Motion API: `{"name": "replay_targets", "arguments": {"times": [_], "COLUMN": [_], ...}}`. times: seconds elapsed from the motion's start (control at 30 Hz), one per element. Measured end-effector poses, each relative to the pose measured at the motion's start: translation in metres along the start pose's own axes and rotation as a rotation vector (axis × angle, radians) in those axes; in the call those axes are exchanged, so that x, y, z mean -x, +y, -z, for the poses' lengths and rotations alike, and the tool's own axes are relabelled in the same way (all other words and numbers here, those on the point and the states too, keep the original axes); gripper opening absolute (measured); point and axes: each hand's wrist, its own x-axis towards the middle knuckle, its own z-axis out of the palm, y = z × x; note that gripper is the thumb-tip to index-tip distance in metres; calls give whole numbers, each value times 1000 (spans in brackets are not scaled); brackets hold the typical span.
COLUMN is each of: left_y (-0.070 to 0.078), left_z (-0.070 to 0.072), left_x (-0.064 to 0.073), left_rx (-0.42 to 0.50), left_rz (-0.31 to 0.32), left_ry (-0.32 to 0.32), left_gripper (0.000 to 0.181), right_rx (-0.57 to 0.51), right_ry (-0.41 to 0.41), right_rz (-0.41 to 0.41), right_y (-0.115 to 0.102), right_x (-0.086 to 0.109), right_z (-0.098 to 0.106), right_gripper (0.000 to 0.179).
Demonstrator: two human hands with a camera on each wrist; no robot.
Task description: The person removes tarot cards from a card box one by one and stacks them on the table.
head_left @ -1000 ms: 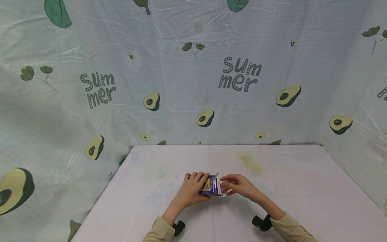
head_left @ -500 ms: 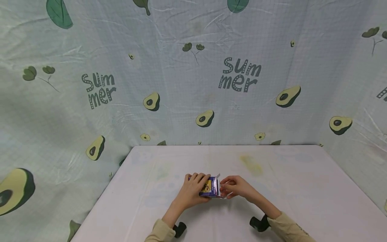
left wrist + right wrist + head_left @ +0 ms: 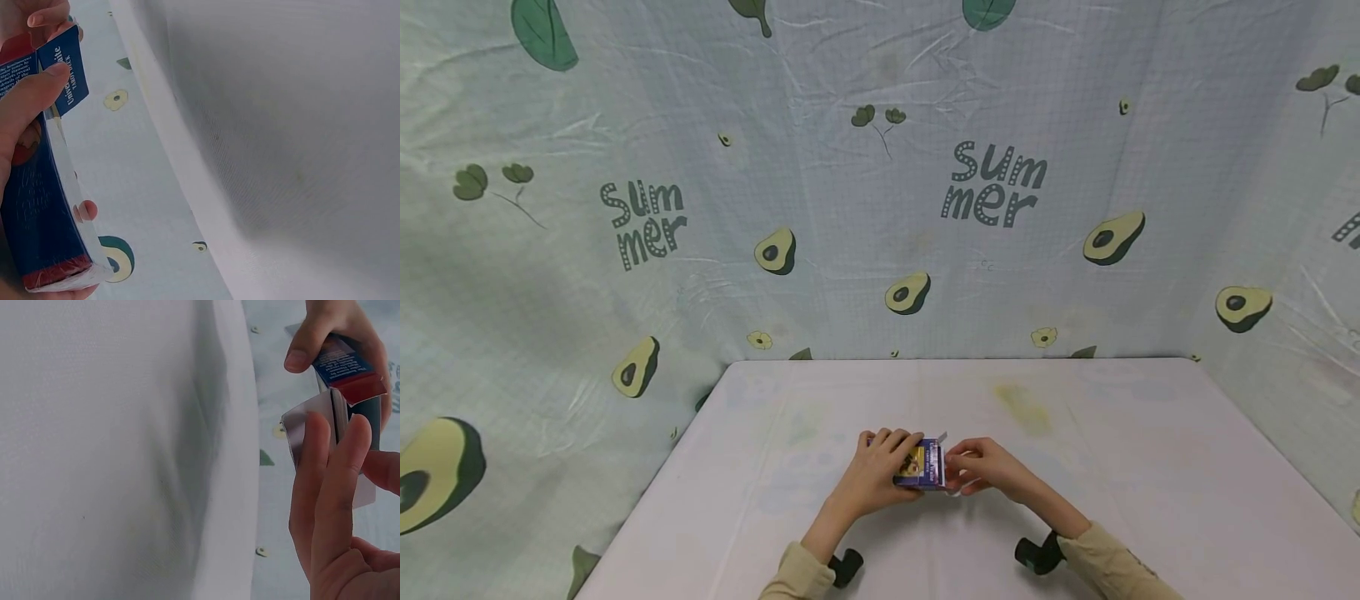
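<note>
My left hand (image 3: 871, 473) grips a blue-purple tarot card box (image 3: 931, 463) above the table, fingers over its top. In the left wrist view, the thumb presses near a blue lid flap (image 3: 72, 90) lettered "Universal Waite Tarot Deck", and crumpled clear wrap (image 3: 100, 275) covers the box's other end. My right hand (image 3: 991, 467) is at the box's open end, fingertips by the opening. The right wrist view shows two nearly straight fingers in front of a pale flap (image 3: 300, 420), with a red end flap (image 3: 361, 389) beyond. Whether finger and thumb pinch anything inside is hidden.
A white cloth-covered table (image 3: 820, 400) with a faint yellow stain extends beneath and around both hands. Avocado-print cloth (image 3: 820, 183) hangs behind and at the sides. Black camera mounts (image 3: 1037, 553) sit at both wrists.
My right hand has moved slightly left and down, its fingertips closer to the box's opening. The box has shifted a little to the right. My left hand keeps its grip.
</note>
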Motion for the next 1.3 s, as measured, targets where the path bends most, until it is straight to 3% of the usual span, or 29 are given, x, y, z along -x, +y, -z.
{"name": "replay_targets", "arguments": {"times": [0.87, 1.3], "left_y": [-1, -1], "left_z": [0, -3], "left_x": [1, 4], "left_rx": [63, 83], "left_rz": [-10, 20], "left_ry": [-9, -23], "left_gripper": [75, 75], "right_rx": [-63, -79], "right_ry": [-14, 39], "right_rz": [-50, -79], "right_y": [6, 6], "right_x": [-3, 0], "right_z": [-8, -3], "right_gripper": [32, 31]}}
